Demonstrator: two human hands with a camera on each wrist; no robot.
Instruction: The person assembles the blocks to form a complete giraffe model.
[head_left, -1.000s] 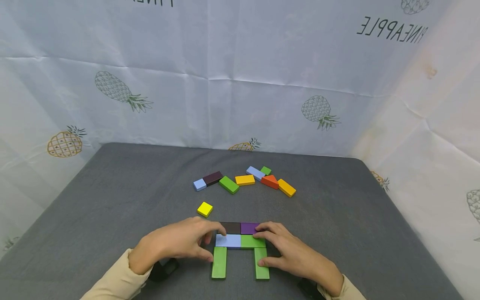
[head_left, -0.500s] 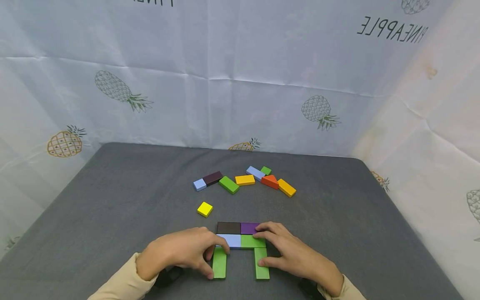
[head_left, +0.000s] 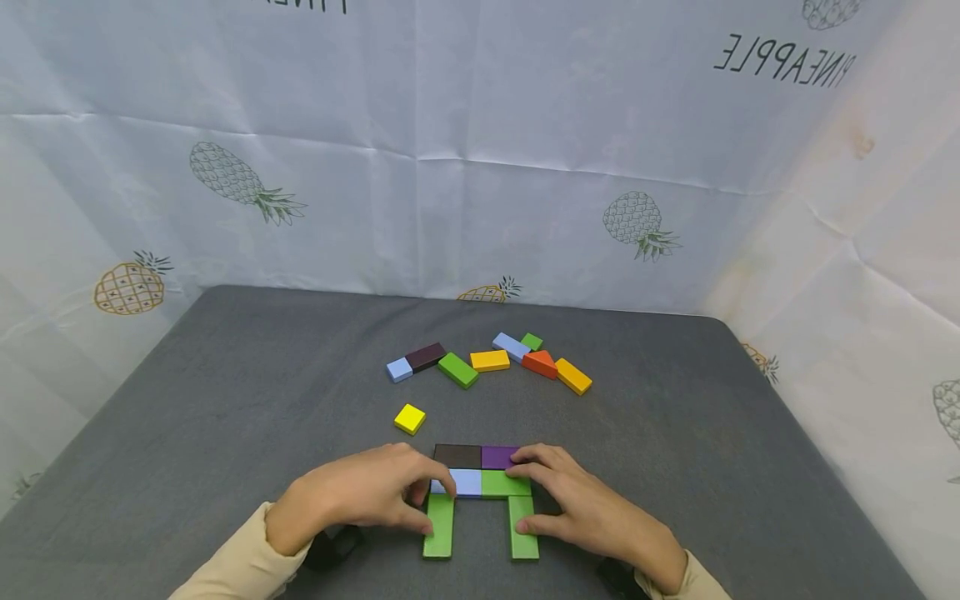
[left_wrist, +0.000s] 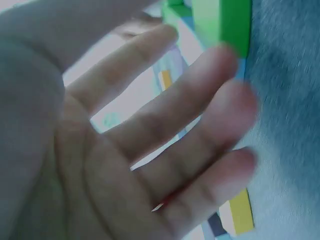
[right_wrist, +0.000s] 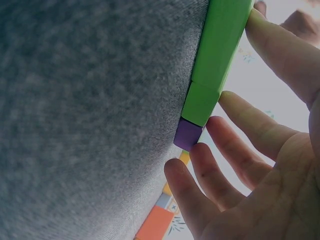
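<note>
Flat blocks lie joined in an arch-like shape on the grey table. Its back row is a dark brown block (head_left: 456, 456) and a purple block (head_left: 495, 457). In front of them sit a light blue block (head_left: 468, 483) and a short green block (head_left: 495, 482). Two long green blocks, the left one (head_left: 439, 540) and the right one (head_left: 525, 546), point toward the person. My left hand (head_left: 367, 487) is over the left corner, its thumb by the left green block and its fingers extended. With loosely spread fingers, my right hand (right_wrist: 260, 170) touches the green and purple blocks along the right side.
A yellow block (head_left: 409, 418) lies just behind the arch. Farther back a loose line holds several blocks, among them a red triangular block (head_left: 541, 363), an orange block (head_left: 573, 376) and a green block (head_left: 458, 369). A pineapple-print cloth (head_left: 450, 225) hangs behind the table.
My left hand moved down along the left green block, then back up toward the corner; that block shifted slightly. My right hand has stayed in place.
</note>
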